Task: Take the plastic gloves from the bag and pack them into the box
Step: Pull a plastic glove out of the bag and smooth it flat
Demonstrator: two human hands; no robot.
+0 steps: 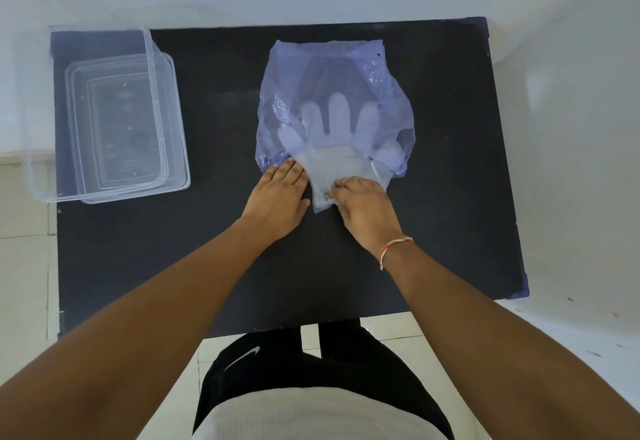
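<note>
Nearest: dark shorts (pixel 311 367) and white shirt hem at the near edge of the table (pixel 450 162). Two bare forearms reaching over the black tabletop. Thread band (pixel 394 249) on the right wrist.

Left hand (pixel 282 197): flat, palm down, fingers together, pressed on the table at the near left corner of the bag (pixel 332 100), fingertips touching its edge.

Right hand (pixel 363 207): curled, thumb and fingers pinching the cuff of the gloves (pixel 332 159) just beside the bag mouth.

Gloves: clear, cuff end out of the bag on its near side, finger ends inside, showing through the film.

Bag: blue, translucent, lying flat, mid-table.

Box (pixel 104 120): clear plastic, open, well left of the bag at the table's far left corner, resting on its lid (pixel 171 68).
</note>
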